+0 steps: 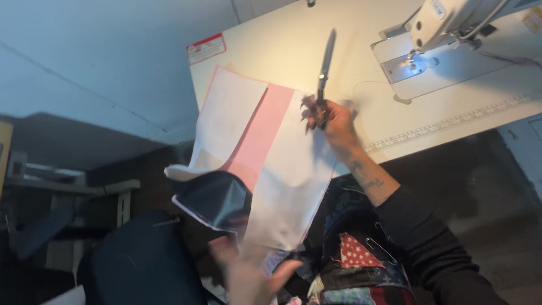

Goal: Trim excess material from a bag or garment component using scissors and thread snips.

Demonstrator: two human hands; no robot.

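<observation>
A person at a sewing table [282, 45] is lifting scissors [324, 70] in the right hand [333, 121], fingers clenched on the handles, blades closed and pointing far. The blurred left hand [248, 274] is gripping the near edge of white, pink and dark fabric pieces [254, 152]. No cut is showing in the pieces; the sewing machine [446, 22] is sitting unused, far right.

Sewing workshop, white industrial sewing machine [451, 22] stood on a cream worktable [361, 62] beyond the right hand [333, 121], ruler strip along the table edge, pattern sheets [254, 147] spread beside that hand
</observation>
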